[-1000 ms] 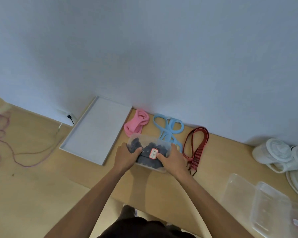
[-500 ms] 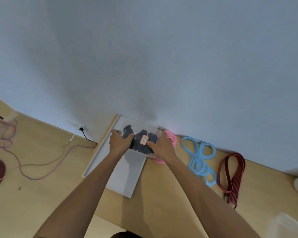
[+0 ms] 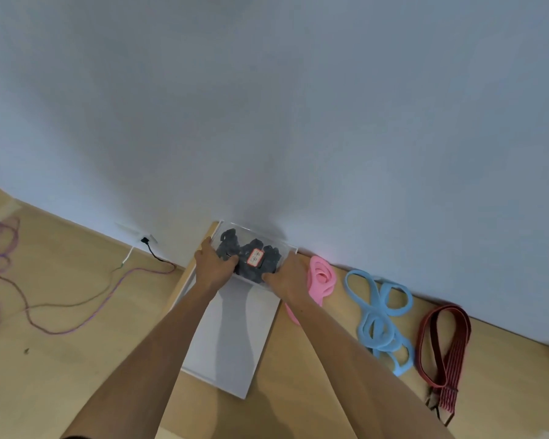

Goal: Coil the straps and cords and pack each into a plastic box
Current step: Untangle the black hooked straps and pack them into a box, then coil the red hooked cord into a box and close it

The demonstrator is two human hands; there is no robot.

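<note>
Finishing one box, four bundles unboxed.
Gripped clear plastic box (image 3: 284, 250) of dark coiled strap (image 3: 232, 248) with left hand (image 3: 214, 267) and right hand (image 3: 287, 277) curled round its sides, at far end of flat white tray (image 3: 235, 337); left pink strap (image 3: 322, 277), light-blue strap (image 3: 377, 318) and dark-red belt (image 3: 444, 340) right of tray, thin purple cord (image 3: 149, 271) left of it.

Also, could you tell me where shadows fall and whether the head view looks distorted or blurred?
Head view: arm shadows streak the tray; a soft dark patch shades the wall above the box; the wall's base line bends, likely wide-angle distortion; the label's writing is too blurred to read.
</note>
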